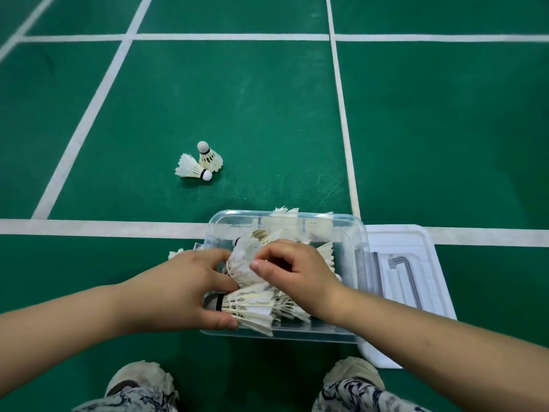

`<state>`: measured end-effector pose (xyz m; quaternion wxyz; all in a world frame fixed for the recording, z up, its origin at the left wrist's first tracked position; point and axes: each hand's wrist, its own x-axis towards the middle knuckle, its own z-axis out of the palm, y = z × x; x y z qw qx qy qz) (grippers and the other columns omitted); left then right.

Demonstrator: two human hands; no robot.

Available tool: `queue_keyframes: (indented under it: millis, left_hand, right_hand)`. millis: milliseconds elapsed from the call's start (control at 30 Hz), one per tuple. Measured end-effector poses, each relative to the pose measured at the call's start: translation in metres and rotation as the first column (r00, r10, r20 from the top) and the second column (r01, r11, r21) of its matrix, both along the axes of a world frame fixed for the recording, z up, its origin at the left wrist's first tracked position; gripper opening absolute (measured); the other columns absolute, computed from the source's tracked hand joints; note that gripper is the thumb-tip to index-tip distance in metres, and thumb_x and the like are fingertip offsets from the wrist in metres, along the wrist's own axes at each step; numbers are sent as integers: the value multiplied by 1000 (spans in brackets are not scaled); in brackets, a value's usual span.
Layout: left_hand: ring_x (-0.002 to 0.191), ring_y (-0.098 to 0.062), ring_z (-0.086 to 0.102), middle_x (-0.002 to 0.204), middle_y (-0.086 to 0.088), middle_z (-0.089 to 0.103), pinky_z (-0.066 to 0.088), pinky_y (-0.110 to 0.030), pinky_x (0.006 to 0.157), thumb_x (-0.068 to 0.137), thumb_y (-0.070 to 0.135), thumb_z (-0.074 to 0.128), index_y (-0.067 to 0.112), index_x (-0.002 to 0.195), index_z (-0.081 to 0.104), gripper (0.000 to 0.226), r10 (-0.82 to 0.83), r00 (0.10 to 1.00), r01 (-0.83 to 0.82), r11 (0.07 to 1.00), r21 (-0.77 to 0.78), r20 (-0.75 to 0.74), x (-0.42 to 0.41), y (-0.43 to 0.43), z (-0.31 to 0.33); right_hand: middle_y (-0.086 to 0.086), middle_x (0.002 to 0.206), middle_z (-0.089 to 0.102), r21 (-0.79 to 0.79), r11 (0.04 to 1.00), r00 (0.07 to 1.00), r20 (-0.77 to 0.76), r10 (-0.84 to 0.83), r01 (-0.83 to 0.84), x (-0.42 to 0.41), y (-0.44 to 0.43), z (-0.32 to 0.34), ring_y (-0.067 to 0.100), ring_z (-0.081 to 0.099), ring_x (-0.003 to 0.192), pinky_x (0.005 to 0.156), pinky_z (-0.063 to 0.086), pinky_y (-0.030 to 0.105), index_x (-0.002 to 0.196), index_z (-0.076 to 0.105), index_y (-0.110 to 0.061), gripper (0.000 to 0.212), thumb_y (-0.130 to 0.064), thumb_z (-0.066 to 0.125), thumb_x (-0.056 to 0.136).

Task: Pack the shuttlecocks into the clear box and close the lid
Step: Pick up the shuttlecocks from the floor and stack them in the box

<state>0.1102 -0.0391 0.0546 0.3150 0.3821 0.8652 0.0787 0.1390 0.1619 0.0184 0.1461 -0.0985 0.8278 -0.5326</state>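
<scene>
The clear box (350, 230) sits open on the green court floor, holding several white feather shuttlecocks (255, 307). My left hand (181, 289) reaches in from the left and grips shuttlecocks near the box's near-left corner. My right hand (297, 272) is over the box's middle, its fingers pinching the feathers of a shuttlecock (243, 263) between both hands. The white lid (416, 281) lies flat on the floor against the box's right side. Two loose shuttlecocks (202, 165) rest on the floor beyond the box, to its far left. A few feathers (175, 252) poke out behind my left hand, outside the box.
White court lines (104, 227) cross the green floor, one running under the box and lid. My two shoes (139, 379) and patterned trouser legs stand at the bottom edge, close to the box's near side.
</scene>
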Motion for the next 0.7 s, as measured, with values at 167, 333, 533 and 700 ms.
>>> queue_keyframes:
  millis: [167,333,533,700]
  left_hand:
    - [107,-11,47,118,6,42,40,-26,94,68,76,36,31,100,60,60,-51,995,45,997,-67,-90,9,14,1]
    - [98,-13,48,107,5,42,37,-24,85,63,77,26,30,105,59,71,-81,984,64,992,-109,-157,13,23,6]
    - [119,-19,46,139,-1,33,34,-28,99,65,78,27,32,103,58,68,-38,986,19,993,-113,-163,17,31,7]
    - [121,-17,45,151,3,19,34,-28,100,63,80,22,30,87,55,65,5,986,-26,992,-122,-169,15,27,5]
  right_hand:
    - [-24,63,51,85,996,993,-117,-23,33,6,3,1,-4,48,63,60,34,11,74,70,-23,38,-54,48,71]
    - [-19,59,46,84,996,987,-162,5,8,11,2,4,-6,45,60,59,33,13,70,66,-18,31,-47,58,76]
    - [-14,50,38,121,986,976,-195,-92,117,14,8,3,0,40,51,51,27,14,55,51,-16,28,-25,58,81]
    - [-6,49,38,48,889,890,10,-456,455,7,41,-4,4,33,46,46,28,18,51,43,-20,37,-12,56,84]
